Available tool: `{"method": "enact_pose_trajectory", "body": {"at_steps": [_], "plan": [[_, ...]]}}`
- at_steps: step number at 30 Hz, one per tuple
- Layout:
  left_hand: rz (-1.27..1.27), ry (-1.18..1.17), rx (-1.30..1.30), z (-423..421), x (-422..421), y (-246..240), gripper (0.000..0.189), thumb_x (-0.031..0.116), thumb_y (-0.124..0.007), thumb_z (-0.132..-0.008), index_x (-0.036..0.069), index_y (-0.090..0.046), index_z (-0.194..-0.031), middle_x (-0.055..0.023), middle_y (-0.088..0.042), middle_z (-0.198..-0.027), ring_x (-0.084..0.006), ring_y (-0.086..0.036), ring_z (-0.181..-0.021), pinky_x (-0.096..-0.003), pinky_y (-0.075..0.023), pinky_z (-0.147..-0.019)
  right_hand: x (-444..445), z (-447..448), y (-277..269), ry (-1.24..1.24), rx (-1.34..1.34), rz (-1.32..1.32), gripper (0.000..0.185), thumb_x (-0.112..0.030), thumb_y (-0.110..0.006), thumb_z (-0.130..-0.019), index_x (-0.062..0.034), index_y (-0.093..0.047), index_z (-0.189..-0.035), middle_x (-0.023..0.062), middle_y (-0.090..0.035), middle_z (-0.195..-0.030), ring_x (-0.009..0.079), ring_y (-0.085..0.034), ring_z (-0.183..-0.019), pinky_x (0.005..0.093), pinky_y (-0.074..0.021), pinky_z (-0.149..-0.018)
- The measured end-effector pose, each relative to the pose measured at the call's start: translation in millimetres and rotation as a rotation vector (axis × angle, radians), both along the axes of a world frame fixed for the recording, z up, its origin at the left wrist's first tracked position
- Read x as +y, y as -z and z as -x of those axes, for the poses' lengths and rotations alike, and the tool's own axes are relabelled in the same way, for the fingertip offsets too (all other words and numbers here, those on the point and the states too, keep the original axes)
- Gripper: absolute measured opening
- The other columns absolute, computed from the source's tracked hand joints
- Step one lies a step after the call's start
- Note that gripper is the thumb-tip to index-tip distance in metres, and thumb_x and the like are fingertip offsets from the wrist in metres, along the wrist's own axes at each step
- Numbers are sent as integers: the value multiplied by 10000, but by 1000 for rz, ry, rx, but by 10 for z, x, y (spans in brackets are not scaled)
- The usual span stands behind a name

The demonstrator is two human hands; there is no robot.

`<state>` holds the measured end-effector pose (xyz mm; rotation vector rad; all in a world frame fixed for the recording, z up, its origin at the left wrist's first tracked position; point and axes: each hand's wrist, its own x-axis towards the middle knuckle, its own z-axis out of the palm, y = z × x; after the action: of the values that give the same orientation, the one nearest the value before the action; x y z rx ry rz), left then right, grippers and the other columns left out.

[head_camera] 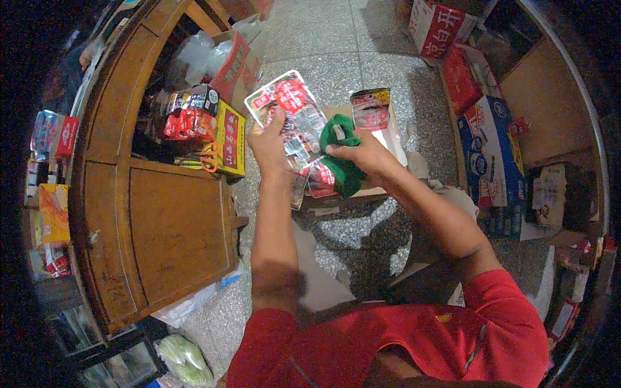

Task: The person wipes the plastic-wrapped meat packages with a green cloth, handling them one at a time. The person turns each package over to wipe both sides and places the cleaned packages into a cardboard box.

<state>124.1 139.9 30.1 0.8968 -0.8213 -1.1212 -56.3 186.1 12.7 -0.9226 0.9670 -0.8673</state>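
My left hand grips a flat plastic food packet printed red and white, its thumb across the front. A green cloth hangs bunched from my right hand, touching or close to the packet's right edge. Below them is a low wooden surface, mostly hidden by hands and goods. On its far right stands or lies a dark red food packet, with a white sheet or packet beside it. Another red-printed packet shows partly under the cloth.
To the left stands a wooden cabinet with a yellow box, orange-handled scissors and red packets in its opening. Cartons line the right side. A leafy cabbage lies at the lower left on the speckled floor.
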Motion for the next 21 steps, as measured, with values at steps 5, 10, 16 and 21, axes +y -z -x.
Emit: {"method": "enact_pose_trajectory", "body": {"at_steps": [5, 10, 16, 21], "plan": [[-23, -115, 127, -219, -175, -58, 211, 70, -646, -899, -4, -595, -1090, -70, -661, -967, -175, -662, -795, -324, -550, -690, -17, 22, -33, -62, 139, 30, 310, -205, -750, -818, -26, -645, -1049, 54, -672, -899, 163, -642, -796, 340, -539, -708], [-73, 96, 228, -227, -165, -52, 214, 134, -629, -924, 18, -593, -1101, -79, -670, -970, -194, -671, -810, -354, -564, -722, -143, 47, -290, 322, 94, 212, 337, -316, -675, -880, -72, -621, -1106, 72, -671, -987, 172, -630, -869, 329, -507, -770], [-142, 473, 99, 220, 127, -15, 364, 355, -498, -1000, 40, -584, -1162, -55, -646, -1084, -151, -616, -985, -325, -494, -878, -271, -56, -142, 406, 703, 1041, 457, -237, -621, -859, -23, -517, -1249, 202, -537, -1269, 365, -524, -1144, 431, -406, -985], [-123, 547, 210, 363, 279, -202, 546, 484, -330, -1025, 50, -510, -1304, -86, -581, -1273, -207, -540, -1185, -381, -405, -1037, -192, -184, -139, 304, 865, 1225, 712, -174, -678, -759, -5, -398, -1391, 233, -369, -1460, 401, -347, -1362, 501, -230, -1153]]}}
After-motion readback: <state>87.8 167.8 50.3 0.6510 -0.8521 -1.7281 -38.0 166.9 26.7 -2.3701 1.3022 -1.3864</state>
